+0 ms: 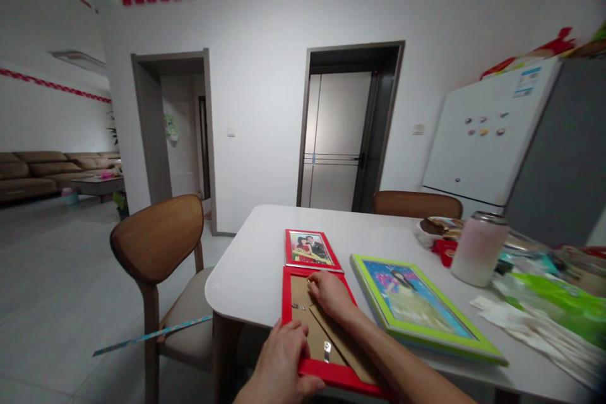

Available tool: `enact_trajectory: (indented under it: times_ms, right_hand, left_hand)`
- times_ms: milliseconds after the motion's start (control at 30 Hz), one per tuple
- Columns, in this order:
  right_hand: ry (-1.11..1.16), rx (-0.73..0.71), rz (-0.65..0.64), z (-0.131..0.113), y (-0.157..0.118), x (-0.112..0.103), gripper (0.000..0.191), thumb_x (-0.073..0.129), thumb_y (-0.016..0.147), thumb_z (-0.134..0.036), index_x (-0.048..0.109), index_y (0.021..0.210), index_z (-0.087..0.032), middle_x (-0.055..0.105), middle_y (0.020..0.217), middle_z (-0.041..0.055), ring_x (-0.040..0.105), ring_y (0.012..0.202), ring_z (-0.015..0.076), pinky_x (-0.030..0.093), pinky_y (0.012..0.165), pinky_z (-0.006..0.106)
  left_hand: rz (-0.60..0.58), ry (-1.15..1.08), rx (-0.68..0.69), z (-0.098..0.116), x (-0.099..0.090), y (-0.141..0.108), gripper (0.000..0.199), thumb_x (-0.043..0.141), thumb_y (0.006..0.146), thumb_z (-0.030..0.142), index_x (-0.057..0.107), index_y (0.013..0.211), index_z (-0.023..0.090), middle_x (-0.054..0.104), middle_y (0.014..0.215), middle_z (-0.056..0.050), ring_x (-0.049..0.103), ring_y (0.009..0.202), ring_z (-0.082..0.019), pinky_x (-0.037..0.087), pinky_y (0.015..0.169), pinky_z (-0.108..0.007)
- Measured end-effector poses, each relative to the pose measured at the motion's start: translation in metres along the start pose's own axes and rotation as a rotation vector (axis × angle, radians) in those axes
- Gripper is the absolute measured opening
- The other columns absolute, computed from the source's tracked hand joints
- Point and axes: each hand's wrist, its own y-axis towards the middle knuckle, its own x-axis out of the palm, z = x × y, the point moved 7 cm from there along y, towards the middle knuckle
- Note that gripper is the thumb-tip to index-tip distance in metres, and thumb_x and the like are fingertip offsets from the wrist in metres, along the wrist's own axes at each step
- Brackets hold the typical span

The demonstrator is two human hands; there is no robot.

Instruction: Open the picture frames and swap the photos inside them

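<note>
A red picture frame lies back side up at the table's near edge, its brown backing board showing. My left hand is closed around the frame's near left corner, thumb on the red edge. Near the far end of the board, the curled fingers of my right hand pinch at a small metal clip, mostly hidden by the fingertips. Another metal clip sits near the board's close end. My right forearm covers much of the frame's right side. Beyond it lies a smaller red frame with a couple's photo, face up.
Right of my arm lies a green picture frame, face up. Farther right stand a pink-and-white bottle, white tissues and a green plastic packet. Wooden chairs stand at the left and far side.
</note>
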Motion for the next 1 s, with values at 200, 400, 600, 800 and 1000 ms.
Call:
enact_trajectory:
  times_ms: [200, 400, 600, 800, 1000]
  right_hand:
    - [0.012, 0.162, 0.077, 0.022, 0.023, 0.008, 0.02, 0.045, 0.07, -0.023, 0.061, 0.077, -0.013, 0.063, 0.08, 0.0125, 0.056, 0.073, 0.0204, 0.034, 0.059, 0.026]
    - [0.142, 0.133, 0.12, 0.027, 0.018, -0.006, 0.025, 0.042, 0.072, -0.029, 0.061, 0.068, -0.013, 0.064, 0.069, 0.0083, 0.056, 0.063, 0.0169, 0.036, 0.057, 0.025]
    - [0.47, 0.099, 0.148, 0.042, -0.021, -0.046, 0.026, 0.043, 0.071, -0.033, 0.061, 0.077, -0.015, 0.065, 0.074, 0.004, 0.057, 0.069, 0.0158, 0.041, 0.062, 0.024]
    - [1.242, 0.446, 0.273, 0.054, -0.088, -0.048, 0.028, 0.056, 0.063, -0.034, 0.055, 0.085, -0.018, 0.062, 0.07, 0.0015, 0.056, 0.058, 0.012, 0.042, 0.053, 0.023]
    - [1.693, 0.345, 0.097, -0.01, -0.105, -0.031, 0.048, 0.055, 0.066, -0.041, 0.048, 0.108, -0.019, 0.065, 0.086, 0.0058, 0.061, 0.072, 0.0158, 0.045, 0.062, 0.027]
  left_hand:
    - [-0.042, 0.051, -0.026, 0.001, 0.001, -0.002, 0.062, 0.072, 0.052, 0.03, 0.051, 0.107, 0.013, 0.05, 0.117, -0.013, 0.04, 0.112, -0.024, 0.021, 0.1, -0.04]
    - [-0.1, 0.127, -0.001, 0.009, 0.014, 0.004, 0.072, 0.074, 0.047, 0.032, 0.047, 0.111, 0.012, 0.042, 0.125, -0.016, 0.033, 0.117, -0.027, 0.014, 0.102, -0.044]
    - [-0.148, 0.177, 0.073, 0.032, 0.032, 0.015, 0.05, 0.053, 0.062, 0.009, 0.048, 0.111, 0.01, 0.04, 0.125, -0.018, 0.033, 0.117, -0.029, 0.023, 0.097, -0.048]
    - [0.292, -0.326, 0.083, 0.046, -0.023, 0.014, 0.04, 0.05, 0.058, 0.007, 0.054, 0.097, 0.017, 0.052, 0.114, -0.011, 0.044, 0.108, -0.026, 0.033, 0.093, -0.04]
    - [0.575, -1.134, 0.001, 0.073, -0.027, 0.031, 0.031, 0.057, 0.069, 0.029, 0.046, 0.096, 0.018, 0.06, 0.094, -0.006, 0.056, 0.089, -0.02, 0.043, 0.081, -0.033]
